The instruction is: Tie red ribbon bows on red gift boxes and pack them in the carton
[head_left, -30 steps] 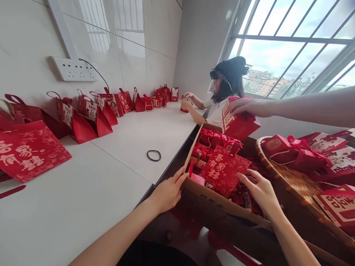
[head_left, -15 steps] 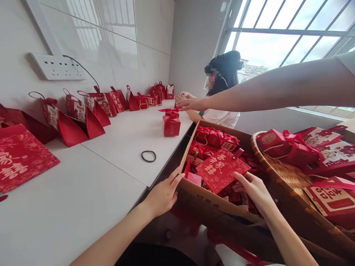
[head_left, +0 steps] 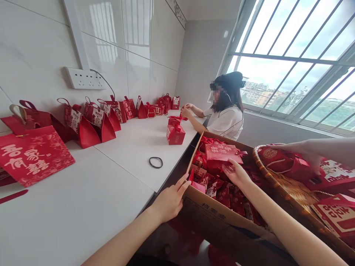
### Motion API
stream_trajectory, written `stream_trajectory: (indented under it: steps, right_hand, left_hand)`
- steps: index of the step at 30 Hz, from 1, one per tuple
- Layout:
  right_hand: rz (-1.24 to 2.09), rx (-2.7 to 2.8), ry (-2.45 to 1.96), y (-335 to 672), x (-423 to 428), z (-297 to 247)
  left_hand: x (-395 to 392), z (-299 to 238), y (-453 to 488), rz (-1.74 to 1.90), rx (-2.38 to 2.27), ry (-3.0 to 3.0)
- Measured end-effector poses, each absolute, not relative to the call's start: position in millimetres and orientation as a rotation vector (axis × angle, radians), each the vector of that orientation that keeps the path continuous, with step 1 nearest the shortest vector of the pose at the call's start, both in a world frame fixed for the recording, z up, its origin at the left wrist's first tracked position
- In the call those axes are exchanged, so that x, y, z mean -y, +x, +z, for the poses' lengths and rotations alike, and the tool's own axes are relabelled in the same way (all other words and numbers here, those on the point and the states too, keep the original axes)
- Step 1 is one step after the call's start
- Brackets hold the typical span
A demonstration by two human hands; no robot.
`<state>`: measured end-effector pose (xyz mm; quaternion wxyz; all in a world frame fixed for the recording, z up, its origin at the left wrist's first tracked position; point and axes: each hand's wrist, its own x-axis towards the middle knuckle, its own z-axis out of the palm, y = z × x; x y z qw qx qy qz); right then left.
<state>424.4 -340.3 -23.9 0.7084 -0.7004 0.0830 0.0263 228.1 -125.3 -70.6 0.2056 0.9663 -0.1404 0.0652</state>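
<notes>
My left hand (head_left: 168, 201) is closed on the near left corner of a cardboard box (head_left: 222, 214) with printed characters on its side. Inside that box, my right hand (head_left: 235, 173) pinches the near edge of a red gift box (head_left: 220, 151) with pale characters and a ribbon tab. Many small red gift boxes (head_left: 222, 192) lie heaped beneath it. Beside the cardboard box, a woven basket (head_left: 259, 159) holds several red gift boxes, and a co-worker's hand (head_left: 305, 151) reaches over them from the right.
On the white table (head_left: 116, 199) lies a black elastic band (head_left: 155, 162). Near it stand small red ribboned boxes (head_left: 176, 133). A row of red gift bags (head_left: 97, 122) lines the wall, under a power strip (head_left: 85, 78). A seated person (head_left: 229, 118) handles something small at the far end.
My right hand has moved the red gift box farther back in the cardboard box and tipped it. The co-worker's arm has swung from the far table to the basket. My view has shifted.
</notes>
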Motion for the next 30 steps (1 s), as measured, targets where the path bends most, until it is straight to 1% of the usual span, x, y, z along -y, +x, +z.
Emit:
stream_trajectory:
  steps: [4,11,17,22,25,28,30]
  right_hand:
    - [-0.05,-0.116,-1.804,423,350,-36]
    - [-0.253,0.166,-2.309,429,348,-36]
    - [-0.264,0.209,-2.593,436,341,-23]
    - [-0.318,0.45,-3.058,412,351,-7]
    - [-0.253,0.226,-3.125,406,373,-5]
    - [-0.233,-0.098,-2.993,410,407,-14]
    - [-0.244,-0.216,-2.934,414,429,-23]
  left_hand:
    - [126,-69,228,0.147,0.376,2.708]
    - [127,-65,228,0.109,0.364,2.77]
    - [127,-66,227,0.118,0.376,2.781]
    - [126,-70,229,0.153,0.39,2.729]
    - [126,-70,230,0.161,0.385,2.699]
    - [126,-69,231,0.182,0.398,2.69]
    - [126,-69,231,0.214,0.423,2.679]
